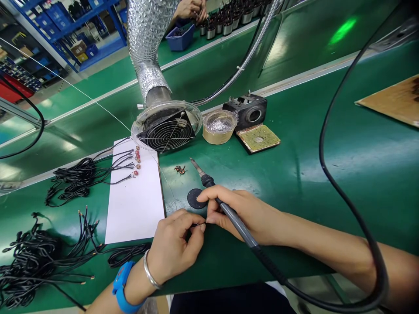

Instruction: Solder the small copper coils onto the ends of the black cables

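Note:
My right hand (242, 213) is closed round the grey handle of a soldering iron (225, 209), whose tip points up and away toward the fan. Its thumb and forefinger also pinch the end of a thin black wire (198, 225). My left hand (175, 246) pinches the same wire from the left, fingertips almost touching the right hand. A black round disc (194, 198) lies on the green bench just beyond both hands. A few small coil parts (180, 169) lie near the iron's tip.
A white sheet (135, 205) holds finished wires with small red parts (136, 162). Black wire bundles (36, 257) lie at left. Behind stand a fume fan (166, 128) on a foil duct, a solder pot (218, 126), an iron stand with sponge (258, 138). Another person's hands (191, 8) work far back.

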Tool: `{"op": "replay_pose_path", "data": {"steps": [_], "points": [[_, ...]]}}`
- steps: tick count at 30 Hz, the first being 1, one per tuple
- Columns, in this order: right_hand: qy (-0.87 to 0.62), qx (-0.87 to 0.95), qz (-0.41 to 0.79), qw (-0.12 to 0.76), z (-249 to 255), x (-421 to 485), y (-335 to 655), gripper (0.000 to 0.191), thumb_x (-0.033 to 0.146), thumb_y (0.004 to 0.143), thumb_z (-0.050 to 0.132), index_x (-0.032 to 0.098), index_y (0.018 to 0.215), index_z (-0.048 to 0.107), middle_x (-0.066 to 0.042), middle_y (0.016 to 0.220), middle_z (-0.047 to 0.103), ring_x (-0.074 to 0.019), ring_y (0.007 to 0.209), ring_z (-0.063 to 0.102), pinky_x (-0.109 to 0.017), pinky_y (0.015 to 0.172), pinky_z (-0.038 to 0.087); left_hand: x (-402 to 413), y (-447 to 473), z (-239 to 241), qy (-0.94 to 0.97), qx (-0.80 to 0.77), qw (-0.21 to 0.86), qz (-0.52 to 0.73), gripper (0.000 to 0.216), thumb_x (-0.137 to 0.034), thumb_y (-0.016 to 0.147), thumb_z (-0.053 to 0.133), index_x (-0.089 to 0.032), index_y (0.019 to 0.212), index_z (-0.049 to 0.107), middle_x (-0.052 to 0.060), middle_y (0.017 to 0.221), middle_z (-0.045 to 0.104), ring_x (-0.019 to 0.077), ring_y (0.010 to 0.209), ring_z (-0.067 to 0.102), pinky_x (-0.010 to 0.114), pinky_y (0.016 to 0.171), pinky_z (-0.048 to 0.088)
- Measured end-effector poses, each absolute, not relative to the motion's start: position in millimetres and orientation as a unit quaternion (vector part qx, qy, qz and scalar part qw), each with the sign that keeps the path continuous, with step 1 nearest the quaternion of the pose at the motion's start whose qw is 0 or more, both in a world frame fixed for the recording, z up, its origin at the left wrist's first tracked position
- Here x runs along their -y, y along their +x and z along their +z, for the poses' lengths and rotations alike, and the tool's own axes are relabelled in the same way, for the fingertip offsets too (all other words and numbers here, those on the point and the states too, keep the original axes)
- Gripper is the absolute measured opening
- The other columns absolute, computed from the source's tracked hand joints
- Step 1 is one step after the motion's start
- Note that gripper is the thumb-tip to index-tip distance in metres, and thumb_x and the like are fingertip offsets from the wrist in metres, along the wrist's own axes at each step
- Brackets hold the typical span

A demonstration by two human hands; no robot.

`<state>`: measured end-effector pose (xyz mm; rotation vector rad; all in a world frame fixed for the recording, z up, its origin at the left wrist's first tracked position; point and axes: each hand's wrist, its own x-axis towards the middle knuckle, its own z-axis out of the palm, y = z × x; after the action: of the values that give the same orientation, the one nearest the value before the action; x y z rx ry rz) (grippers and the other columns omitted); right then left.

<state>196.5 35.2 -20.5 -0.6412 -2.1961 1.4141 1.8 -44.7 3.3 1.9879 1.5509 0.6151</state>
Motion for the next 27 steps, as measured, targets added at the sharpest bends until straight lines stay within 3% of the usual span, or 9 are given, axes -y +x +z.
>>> {"op": "replay_pose_path", "data": {"steps": [4, 10, 16, 27], "points": [[-0.239, 0.79, 0.516, 0.23, -16.4, -33.5, 196.0, 0.025, 0.019, 0.093, 0.051, 0.023, 0.116, 0.044, 0.002, 0.082, 0.063, -0.011, 0.066, 0.058, -0.024, 0.064, 0.044, 43.7, 3.5, 3.6, 0.727, -0.582, 0.281, 0.231, 0.013, -0.018, 0.087, 0.055, -0.018, 0.086, 0.068, 0.0, 0.066, 0.06, 0.0093, 0.052, 0.049, 0.021, 0.051, 0.038], [-0.249, 0.775, 0.54, 0.216, -7.7, -35.7, 196.8, 0.041, 0.007, 0.075, 0.053, 0.023, 0.112, 0.042, 0.005, 0.077, 0.059, -0.0099, 0.059, 0.054, -0.023, 0.059, 0.042, 45.0, 1.0, 4.2, 0.705, -0.599, 0.293, 0.243, 0.013, -0.02, 0.088, 0.056, -0.019, 0.086, 0.069, 0.0, 0.066, 0.06, 0.0097, 0.053, 0.049, 0.021, 0.051, 0.037], [-0.246, 0.755, 0.565, 0.223, -11.4, -35.4, 197.0, 0.035, 0.009, 0.078, 0.052, 0.022, 0.109, 0.042, 0.005, 0.078, 0.056, -0.0067, 0.053, 0.046, -0.02, 0.054, 0.038, 45.2, 2.8, 5.0, 0.71, -0.594, 0.285, 0.248, 0.012, -0.019, 0.087, 0.057, -0.018, 0.086, 0.069, 0.0, 0.067, 0.061, 0.0088, 0.051, 0.048, 0.021, 0.05, 0.037], [-0.252, 0.746, 0.577, 0.217, -16.9, -34.1, 195.9, 0.034, 0.013, 0.082, 0.056, 0.023, 0.111, 0.043, 0.003, 0.081, 0.059, -0.0071, 0.057, 0.05, -0.019, 0.056, 0.04, 44.8, 2.0, 4.7, 0.724, -0.579, 0.279, 0.249, 0.012, -0.018, 0.087, 0.057, -0.018, 0.089, 0.069, 0.0, 0.067, 0.061, 0.0086, 0.05, 0.047, 0.021, 0.048, 0.037]]}}
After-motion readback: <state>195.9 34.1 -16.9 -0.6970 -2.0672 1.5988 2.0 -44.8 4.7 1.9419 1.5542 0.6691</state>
